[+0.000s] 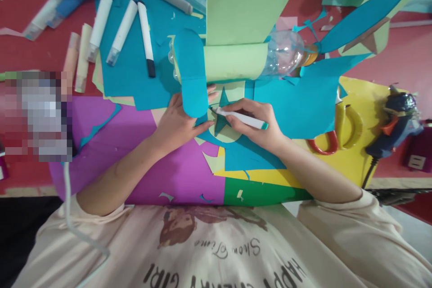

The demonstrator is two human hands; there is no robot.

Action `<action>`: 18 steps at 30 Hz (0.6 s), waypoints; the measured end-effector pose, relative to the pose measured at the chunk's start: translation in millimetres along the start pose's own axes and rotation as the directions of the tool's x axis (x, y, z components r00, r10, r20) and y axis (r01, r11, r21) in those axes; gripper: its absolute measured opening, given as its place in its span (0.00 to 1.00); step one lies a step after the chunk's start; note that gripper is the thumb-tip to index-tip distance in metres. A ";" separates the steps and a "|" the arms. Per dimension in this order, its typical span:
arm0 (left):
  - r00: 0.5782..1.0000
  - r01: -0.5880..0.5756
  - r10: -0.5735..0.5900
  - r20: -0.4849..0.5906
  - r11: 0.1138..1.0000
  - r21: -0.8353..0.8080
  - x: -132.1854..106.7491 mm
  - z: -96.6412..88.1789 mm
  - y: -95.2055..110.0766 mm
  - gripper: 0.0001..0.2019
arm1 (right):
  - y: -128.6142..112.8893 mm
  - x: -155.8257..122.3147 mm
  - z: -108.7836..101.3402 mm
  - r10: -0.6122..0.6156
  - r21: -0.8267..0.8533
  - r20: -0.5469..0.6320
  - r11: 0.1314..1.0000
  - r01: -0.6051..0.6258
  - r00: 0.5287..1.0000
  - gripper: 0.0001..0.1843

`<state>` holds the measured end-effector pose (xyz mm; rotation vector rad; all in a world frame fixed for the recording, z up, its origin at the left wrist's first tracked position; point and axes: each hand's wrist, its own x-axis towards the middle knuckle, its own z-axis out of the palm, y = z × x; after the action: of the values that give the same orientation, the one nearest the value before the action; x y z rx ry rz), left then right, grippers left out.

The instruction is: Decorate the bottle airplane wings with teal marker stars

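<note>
Markers (pixel 122 31) lie well left of the green star (pixel 221 122); just beside it, the left hand (pixel 178 119) rests, thumb and fingers spread, partly behind a blue flap (pixel 194 85). Right of the star, between thumb and fingers, the right hand (pixel 265 112) pinches a white marker (pixel 245 119), tip at the star's left side.

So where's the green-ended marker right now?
Near the middle of the head view, the marker is in the right hand, its tip at the left side of the star, next to the blue strip.
</note>
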<state>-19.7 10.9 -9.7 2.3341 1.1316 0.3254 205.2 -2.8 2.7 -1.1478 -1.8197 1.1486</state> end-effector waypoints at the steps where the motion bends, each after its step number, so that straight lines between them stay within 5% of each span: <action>1: 1.000 0.000 0.000 0.001 1.000 0.004 0.0 -0.2 0.2 0.26 | 0.2 -0.1 0.6 -0.004 0.010 -0.017 1.000 0.004 1.000 0.09; 13: 1.000 0.002 -0.002 0.000 1.000 0.000 0.3 1.0 -1.3 0.27 | 0.5 -0.4 0.1 0.020 0.011 -0.001 1.000 -0.020 1.000 0.11; 18: 1.000 -0.016 0.016 -0.009 1.000 0.003 -0.1 1.4 -1.3 0.26 | 1.7 -2.4 1.0 0.064 0.034 -0.088 0.998 -0.061 0.994 0.12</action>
<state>-20.0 11.0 -11.6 2.3473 1.1189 0.3414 205.7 -4.9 0.6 -1.2258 -1.7040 1.1391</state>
